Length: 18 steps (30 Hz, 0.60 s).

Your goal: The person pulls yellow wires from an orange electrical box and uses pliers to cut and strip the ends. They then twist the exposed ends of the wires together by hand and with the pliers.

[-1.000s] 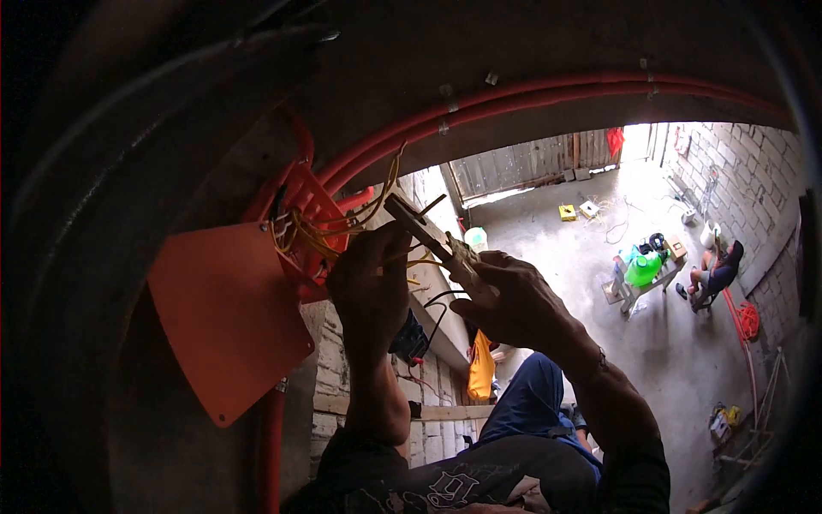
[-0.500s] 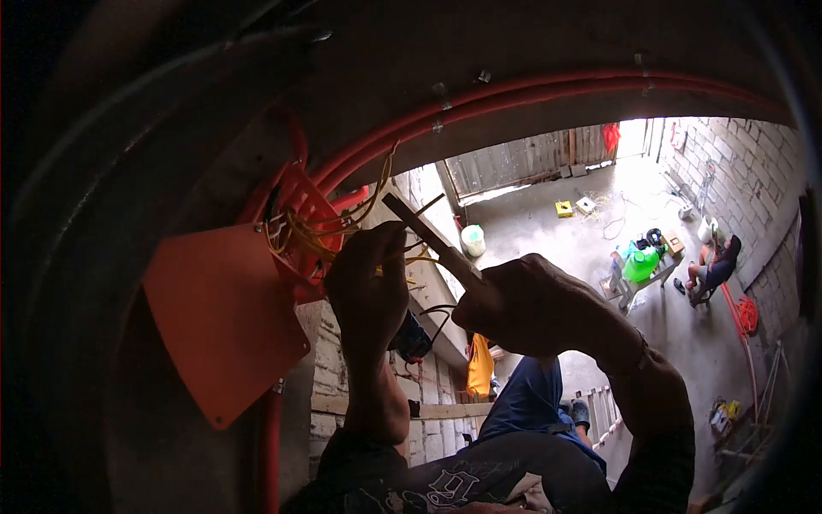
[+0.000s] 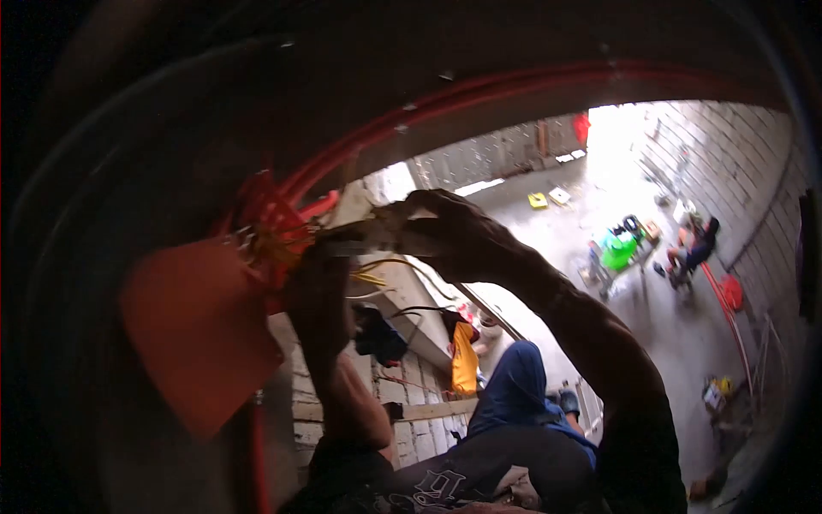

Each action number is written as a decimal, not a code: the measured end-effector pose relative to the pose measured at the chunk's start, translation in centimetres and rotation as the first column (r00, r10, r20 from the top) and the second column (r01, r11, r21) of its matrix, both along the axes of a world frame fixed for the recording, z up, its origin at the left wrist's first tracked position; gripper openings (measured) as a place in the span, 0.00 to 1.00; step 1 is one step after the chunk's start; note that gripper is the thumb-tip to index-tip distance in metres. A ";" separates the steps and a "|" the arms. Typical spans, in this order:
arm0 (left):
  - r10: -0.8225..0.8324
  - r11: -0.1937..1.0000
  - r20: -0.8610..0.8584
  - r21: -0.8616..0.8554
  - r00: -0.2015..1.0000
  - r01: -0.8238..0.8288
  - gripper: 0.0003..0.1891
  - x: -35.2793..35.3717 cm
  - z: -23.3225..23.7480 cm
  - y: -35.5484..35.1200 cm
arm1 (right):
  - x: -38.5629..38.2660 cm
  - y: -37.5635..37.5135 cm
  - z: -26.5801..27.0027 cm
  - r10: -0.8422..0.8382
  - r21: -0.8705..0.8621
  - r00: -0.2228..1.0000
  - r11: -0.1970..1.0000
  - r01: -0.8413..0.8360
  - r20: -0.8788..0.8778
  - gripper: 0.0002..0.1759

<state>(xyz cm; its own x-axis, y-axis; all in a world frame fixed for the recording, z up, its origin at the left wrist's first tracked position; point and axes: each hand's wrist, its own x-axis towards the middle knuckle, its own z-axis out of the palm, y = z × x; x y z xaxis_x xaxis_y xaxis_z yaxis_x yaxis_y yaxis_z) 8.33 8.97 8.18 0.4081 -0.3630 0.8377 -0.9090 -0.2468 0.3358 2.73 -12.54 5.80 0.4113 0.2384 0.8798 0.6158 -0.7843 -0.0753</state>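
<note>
- The right hand (image 3: pixel 454 236) is shut tight on a metal tool (image 3: pixel 347 248).
- The left hand (image 3: pixel 318 287) is blurry; I cannot tell if it is open.
- Yellow wires (image 3: pixel 366 278) stick out of the red box (image 3: pixel 265 227), beside the tool's tip.
- They look thin and bendy; hold the coated part.

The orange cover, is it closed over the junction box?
No, the orange cover hangs open beside the junction box, leaving its yellow wires exposed.

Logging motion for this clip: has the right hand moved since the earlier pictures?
Yes. The right hand, with its tool, has come leftward, closer to the red junction box.
</note>
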 end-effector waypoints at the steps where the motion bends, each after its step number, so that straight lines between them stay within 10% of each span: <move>1: -0.020 0.998 -0.025 -0.056 0.999 0.019 0.11 -0.3 -0.1 -0.2 | -0.2 -0.1 -0.2 0.000 -0.011 1.000 1.000 0.000 -0.017 0.13; 4: 0.089 0.996 0.047 -0.002 0.995 -0.089 0.12 1.4 -1.5 0.4 | -2.7 0.2 -0.4 -0.003 0.190 0.906 0.977 0.092 -0.423 0.13; 8: 0.091 0.993 0.195 0.051 0.977 -0.102 0.10 1.4 -2.2 0.1 | -6.3 -0.2 0.8 0.027 0.124 0.833 0.991 0.051 -0.553 0.18; 11: 0.156 0.978 0.099 0.127 0.983 -0.168 0.10 0.0 -0.7 -1.4 | -6.9 -0.6 5.7 0.033 0.046 0.395 0.999 0.022 -0.918 0.29; 15: 0.067 0.985 0.142 0.150 0.988 -0.088 0.09 0.6 -1.7 -1.8 | -3.8 -1.8 6.3 0.327 0.322 0.054 0.943 -0.081 -0.944 0.30; 18: 0.051 0.989 0.118 0.135 0.992 -0.067 0.09 0.8 -1.9 -1.8 | -2.9 -1.7 5.6 0.415 0.412 0.023 0.908 -0.081 -0.910 0.31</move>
